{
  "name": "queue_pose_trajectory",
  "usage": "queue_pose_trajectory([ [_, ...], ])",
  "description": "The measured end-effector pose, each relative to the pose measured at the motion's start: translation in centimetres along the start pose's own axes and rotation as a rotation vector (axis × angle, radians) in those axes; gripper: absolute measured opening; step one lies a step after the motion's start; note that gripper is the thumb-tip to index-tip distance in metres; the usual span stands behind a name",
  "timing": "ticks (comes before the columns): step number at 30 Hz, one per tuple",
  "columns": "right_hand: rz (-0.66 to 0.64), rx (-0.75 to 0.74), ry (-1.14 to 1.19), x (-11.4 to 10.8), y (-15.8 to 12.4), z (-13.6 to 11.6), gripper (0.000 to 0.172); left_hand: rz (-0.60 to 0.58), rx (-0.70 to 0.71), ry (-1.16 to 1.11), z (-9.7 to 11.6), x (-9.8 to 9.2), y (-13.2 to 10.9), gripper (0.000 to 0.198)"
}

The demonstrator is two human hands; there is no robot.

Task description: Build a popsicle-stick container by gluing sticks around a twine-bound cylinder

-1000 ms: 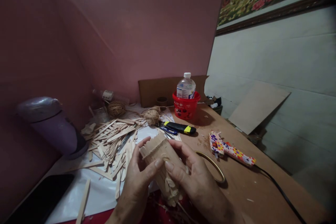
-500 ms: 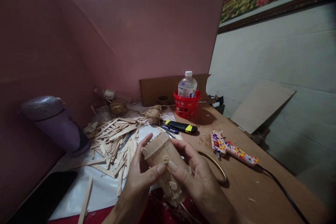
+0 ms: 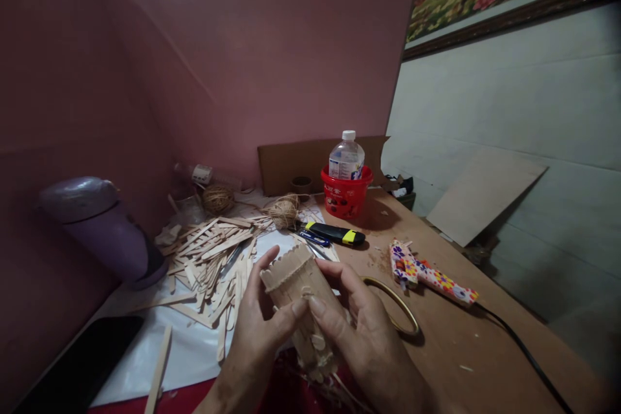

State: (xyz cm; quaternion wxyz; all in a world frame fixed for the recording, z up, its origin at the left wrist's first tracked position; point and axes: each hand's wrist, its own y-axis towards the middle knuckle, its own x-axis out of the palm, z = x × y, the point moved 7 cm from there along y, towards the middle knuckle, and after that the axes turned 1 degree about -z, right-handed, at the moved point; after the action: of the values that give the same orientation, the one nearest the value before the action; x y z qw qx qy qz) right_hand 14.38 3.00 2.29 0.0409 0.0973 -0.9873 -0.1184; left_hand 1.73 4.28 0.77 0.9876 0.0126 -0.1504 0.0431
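Between both hands, close to my body, is a small box-like piece built of popsicle sticks (image 3: pixel 295 272), with scalloped stick ends at top and bottom. Small wooden bits are fixed to its front face. My left hand (image 3: pixel 264 336) grips its left side, thumb pressed on the front. From the right, my right hand (image 3: pixel 361 326) wraps round it, with its thumb on the front near the left thumb. The fingers behind the piece are partly hidden. A gold-coloured ring (image 3: pixel 395 307) lies on the table just beyond my right hand.
Loose popsicle sticks (image 3: pixel 218 252) are heaped at left by a purple bottle (image 3: pixel 107 233) and a dark phone-like slab (image 3: pixel 82 362). Behind lie twine balls (image 3: pixel 284 211), a black-and-yellow cutter (image 3: pixel 334 233) and a red bucket (image 3: pixel 345 199). A flower-patterned glue gun (image 3: pixel 431 278) trails its cord at right.
The popsicle-stick piece has tilted very slightly in my hands. My right thumb has shifted a little up and left along its front.
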Motion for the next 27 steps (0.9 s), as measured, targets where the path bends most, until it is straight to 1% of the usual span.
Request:
queue_pose_trajectory([
  [3, 0.012, -0.003, -0.001, 0.13, -0.04, -0.20, 0.036, 0.004, 0.026, 0.013, 0.15, -0.05, 0.05, 0.084],
  [9, 0.009, 0.050, 0.102, 0.57, -0.43, -0.28, 0.036, -0.016, 0.019, -0.005, -0.27, -0.42, 0.35, 0.083],
  [14, 0.038, 0.055, 0.065, 0.54, -0.74, -0.26, 0.039, -0.041, 0.009, 0.019, -0.22, -0.37, 0.36, 0.082],
  [19, 0.047, 0.038, 0.032, 0.60, -0.76, -0.36, 0.040, -0.056, 0.038, 0.042, -0.13, -0.36, 0.33, 0.072],
  [24, 0.099, 0.035, -0.065, 0.42, -0.87, -0.12, 0.037, -0.072, 0.064, 0.047, -0.22, -0.37, 0.34, 0.063],
  [27, 0.132, 0.005, -0.068, 0.30, -1.00, -0.04, 0.035, -0.070, 0.065, 0.064, -0.19, -0.27, 0.25, 0.061],
])
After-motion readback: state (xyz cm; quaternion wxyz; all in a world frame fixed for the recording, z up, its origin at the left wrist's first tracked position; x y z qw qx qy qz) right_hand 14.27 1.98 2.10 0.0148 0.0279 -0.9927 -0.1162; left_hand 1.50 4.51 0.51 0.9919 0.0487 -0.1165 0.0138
